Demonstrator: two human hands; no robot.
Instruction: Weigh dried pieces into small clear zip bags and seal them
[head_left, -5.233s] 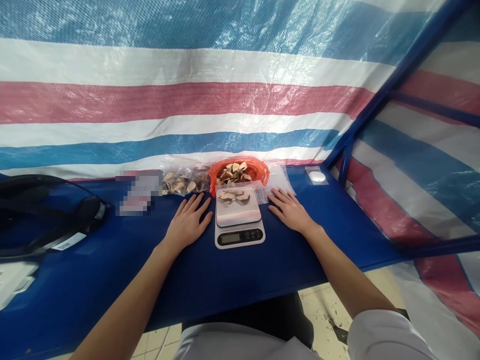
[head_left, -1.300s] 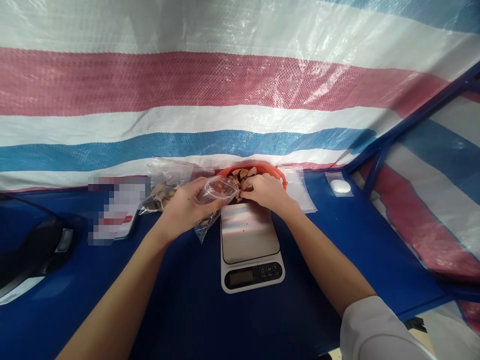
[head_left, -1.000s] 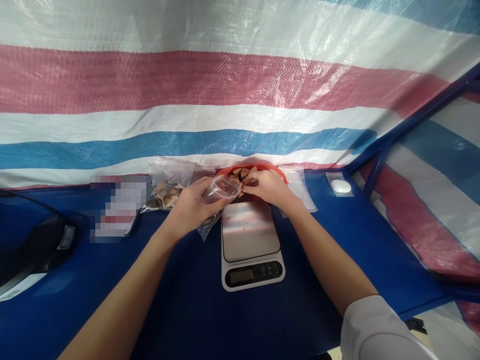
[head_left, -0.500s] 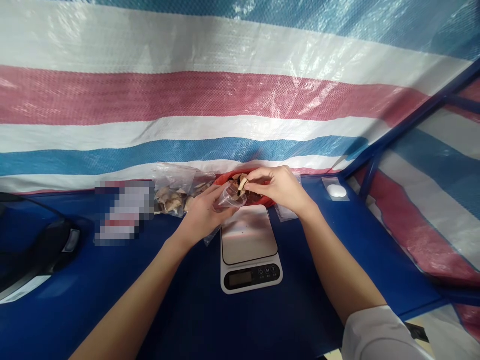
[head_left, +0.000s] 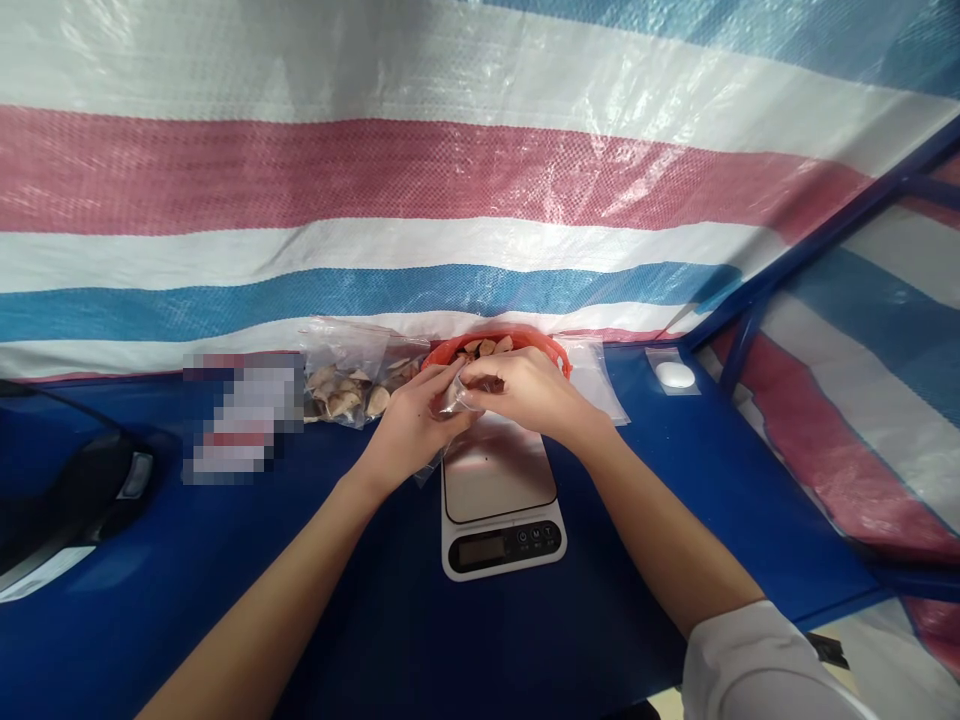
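Note:
My left hand (head_left: 409,425) is closed around a small clear plastic cup (head_left: 453,396), tilted just behind the scale. At the cup's mouth are the bent fingertips of my right hand (head_left: 529,390); whatever they pinch is hidden. Behind both hands stands a red plastic basket (head_left: 561,352) with dried, brownish slices (head_left: 487,347) in it, partly covered by my right hand. Below my hands lies a white kitchen scale (head_left: 501,485), its display dark and no object resting on the visible part of its plate.
Clear zip bags of dried slices (head_left: 343,398) lie left of the basket. Flat clear bags (head_left: 606,385) are on its right, and a white oval object (head_left: 675,375) sits on a small bag farther right. A black device (head_left: 90,490) occupies the left side of the blue table (head_left: 375,620).
My right hand has moved left and down from above the basket to the cup's mouth. The pale dried slice it pinched is now out of sight.

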